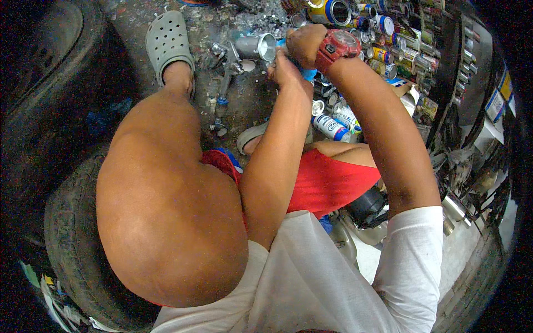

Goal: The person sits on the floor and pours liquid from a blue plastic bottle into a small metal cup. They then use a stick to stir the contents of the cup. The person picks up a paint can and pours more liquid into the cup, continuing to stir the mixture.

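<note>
My left hand [285, 70] and my right hand [305, 46] are close together at the upper middle, both with fingers curled. Between and behind them shows a bright blue thing [307, 73], mostly covered, so its kind cannot be made out. A red wristwatch [337, 46] is on my right wrist. Just left of my hands, a silver metal cup [256, 47] lies on its side with its mouth toward them. Beside it on the floor is a metal spray gun [225, 72] with a small round white piece [247, 65] close by.
Many paint cans [333, 11] line the upper right. White and blue bottles [331, 127] lie below my right hand. A tire [72, 233] is under my left leg, and my foot in a grey clog [169, 41] rests on the paint-spotted floor [127, 22].
</note>
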### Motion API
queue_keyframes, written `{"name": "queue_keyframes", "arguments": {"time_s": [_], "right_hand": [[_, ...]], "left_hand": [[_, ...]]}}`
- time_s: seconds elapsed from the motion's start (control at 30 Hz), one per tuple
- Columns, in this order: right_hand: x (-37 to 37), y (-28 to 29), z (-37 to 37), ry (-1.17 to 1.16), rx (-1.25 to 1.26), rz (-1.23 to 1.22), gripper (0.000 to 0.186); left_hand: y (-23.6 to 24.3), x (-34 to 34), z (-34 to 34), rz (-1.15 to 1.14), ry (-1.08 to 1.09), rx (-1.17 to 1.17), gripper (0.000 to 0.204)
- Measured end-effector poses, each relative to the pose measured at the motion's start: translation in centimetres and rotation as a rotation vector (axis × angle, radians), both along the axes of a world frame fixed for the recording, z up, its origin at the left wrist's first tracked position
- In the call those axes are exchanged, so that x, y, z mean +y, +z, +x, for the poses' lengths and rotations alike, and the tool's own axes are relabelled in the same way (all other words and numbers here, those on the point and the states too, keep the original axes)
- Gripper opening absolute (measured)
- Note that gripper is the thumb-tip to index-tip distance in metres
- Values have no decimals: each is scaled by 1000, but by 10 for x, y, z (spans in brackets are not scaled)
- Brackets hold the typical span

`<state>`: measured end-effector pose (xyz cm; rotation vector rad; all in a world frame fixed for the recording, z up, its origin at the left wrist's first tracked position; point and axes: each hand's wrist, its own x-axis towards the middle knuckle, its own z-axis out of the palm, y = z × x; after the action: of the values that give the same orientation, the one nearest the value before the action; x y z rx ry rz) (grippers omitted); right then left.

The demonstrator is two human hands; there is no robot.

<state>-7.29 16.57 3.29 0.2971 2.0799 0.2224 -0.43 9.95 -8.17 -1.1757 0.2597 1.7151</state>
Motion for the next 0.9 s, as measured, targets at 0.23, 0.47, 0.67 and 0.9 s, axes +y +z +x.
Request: {"name": "queue_keyframes", "arguments": {"time_s": [0.23, 0.47, 0.67, 0.9], "right_hand": [[3, -4, 2, -18, 16, -9, 29], [2, -2, 0, -28, -25, -3, 27], [6, -6, 3, -43, 7, -1, 30], [9, -9, 7, -27, 36, 7, 29]], "left_hand": [[2, 1, -2, -85, -29, -22, 47], [18, 0, -10, -113, -56, 20, 43], [10, 1, -2, -103, 50, -11, 41], [5, 2, -1, -78, 48, 4, 43]]}}
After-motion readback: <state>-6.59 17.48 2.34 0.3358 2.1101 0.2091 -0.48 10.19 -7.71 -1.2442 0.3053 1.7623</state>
